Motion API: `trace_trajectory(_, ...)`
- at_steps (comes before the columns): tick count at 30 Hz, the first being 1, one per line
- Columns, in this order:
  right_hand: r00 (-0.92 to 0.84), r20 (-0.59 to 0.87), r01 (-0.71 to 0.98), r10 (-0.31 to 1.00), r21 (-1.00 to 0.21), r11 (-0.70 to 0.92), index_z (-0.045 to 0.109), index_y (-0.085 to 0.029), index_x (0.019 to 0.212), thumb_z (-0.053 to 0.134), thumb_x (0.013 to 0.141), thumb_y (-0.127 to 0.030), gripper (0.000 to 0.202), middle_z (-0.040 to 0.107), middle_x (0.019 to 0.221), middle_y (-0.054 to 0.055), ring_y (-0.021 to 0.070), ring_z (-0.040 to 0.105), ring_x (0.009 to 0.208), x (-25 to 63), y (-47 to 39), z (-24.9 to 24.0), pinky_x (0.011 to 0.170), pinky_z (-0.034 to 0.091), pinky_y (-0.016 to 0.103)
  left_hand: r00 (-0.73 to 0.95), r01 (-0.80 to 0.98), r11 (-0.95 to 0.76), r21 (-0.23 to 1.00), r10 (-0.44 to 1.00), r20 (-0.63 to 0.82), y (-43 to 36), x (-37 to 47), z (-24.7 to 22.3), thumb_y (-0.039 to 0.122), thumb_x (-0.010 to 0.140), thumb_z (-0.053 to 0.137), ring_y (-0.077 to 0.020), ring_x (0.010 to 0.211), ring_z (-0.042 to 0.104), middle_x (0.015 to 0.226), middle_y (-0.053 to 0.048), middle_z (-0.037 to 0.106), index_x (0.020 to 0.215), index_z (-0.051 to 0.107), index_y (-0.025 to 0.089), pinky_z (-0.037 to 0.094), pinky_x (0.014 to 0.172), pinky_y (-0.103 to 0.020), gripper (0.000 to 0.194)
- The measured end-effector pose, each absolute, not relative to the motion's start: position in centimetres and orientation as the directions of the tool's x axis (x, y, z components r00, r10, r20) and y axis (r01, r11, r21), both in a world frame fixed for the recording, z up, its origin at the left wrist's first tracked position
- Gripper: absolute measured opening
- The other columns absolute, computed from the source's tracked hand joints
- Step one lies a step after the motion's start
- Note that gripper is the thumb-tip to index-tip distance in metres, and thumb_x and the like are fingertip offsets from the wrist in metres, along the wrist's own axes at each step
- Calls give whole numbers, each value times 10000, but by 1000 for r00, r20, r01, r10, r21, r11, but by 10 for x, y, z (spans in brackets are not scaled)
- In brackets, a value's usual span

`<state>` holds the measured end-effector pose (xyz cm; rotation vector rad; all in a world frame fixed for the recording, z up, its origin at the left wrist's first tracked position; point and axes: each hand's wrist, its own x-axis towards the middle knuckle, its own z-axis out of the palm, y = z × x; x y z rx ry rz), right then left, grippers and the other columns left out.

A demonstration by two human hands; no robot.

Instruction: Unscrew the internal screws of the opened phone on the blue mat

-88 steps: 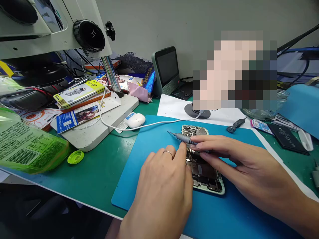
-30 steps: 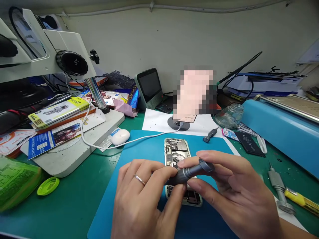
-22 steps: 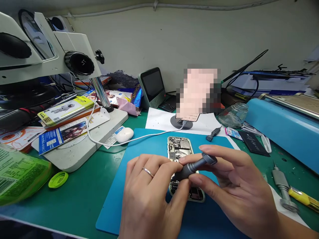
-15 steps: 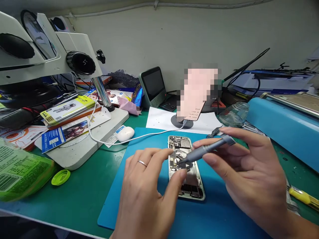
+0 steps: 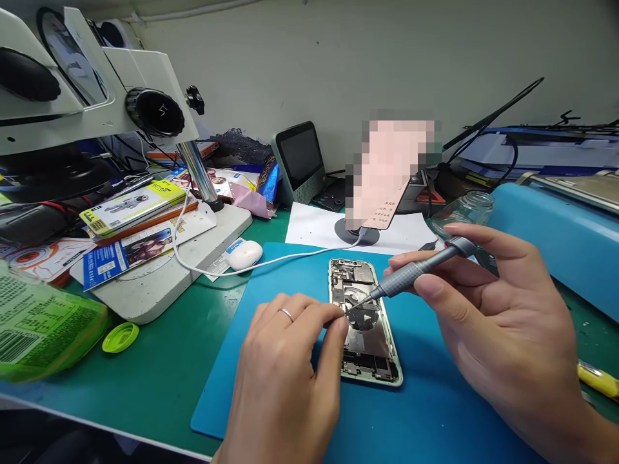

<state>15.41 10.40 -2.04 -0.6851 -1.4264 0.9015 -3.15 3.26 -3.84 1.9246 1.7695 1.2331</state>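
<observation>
An opened phone (image 5: pixel 374 345) lies on the blue mat (image 5: pixel 271 270), its inner parts exposed. My right hand (image 5: pixel 503 309) grips a grey screwdriver (image 5: pixel 411 274) between thumb and fingers, with the forefinger on its end cap. The thin tip slants down to the left over the phone's middle, close to my left fingertips. My left hand (image 5: pixel 290 361), with a ring on one finger, is over the phone's left edge. Its thumb and forefinger are pinched together; whatever may be between them is too small to make out.
A microscope (image 5: pixel 155 113) stands at the left, boxes on its base. A white cable (image 5: pixel 290 259) runs across the mat's back edge to a propped phone (image 5: pixel 382 180). A glass jar (image 5: pixel 467 212) and a blue machine (image 5: pixel 546 238) stand right; a green bag (image 5: pixel 48 328) lies left.
My left thumb and forefinger have closed into a pinch over the phone. The screwdriver has drawn slightly up and right. The whole view has shifted a little.
</observation>
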Motion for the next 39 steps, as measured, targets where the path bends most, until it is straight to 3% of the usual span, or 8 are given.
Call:
trace_trajectory(16,-111,525,-69,844,-851,521,652,-364,1250,790,947,-181,380,861,982,-65,129,832,981,153,99,-20,850,698,186,-93,673,-285,683,883,459,32,-29,-42,159,1006,638,-166,833,630,905,68,753,964,744,273,416,760,-359,160)
trace_trajectory(23,-106,522,-75,847,-853,516,654,-380,1247,782,950,-172,385,855,989,-83,104,829,973,152,99,-20,908,665,149,-95,668,-283,689,885,456,33,-29,-42,156,1004,638,-166,830,633,903,65,754,957,748,269,418,769,-363,165)
trace_trajectory(39,-68,508,-11,858,-861,509,659,-375,1247,808,918,-183,409,852,969,-48,193,847,932,151,96,-19,788,736,269,-85,678,-281,679,888,452,34,-29,-42,146,989,637,-185,789,633,876,24,765,930,760,250,437,741,-377,172)
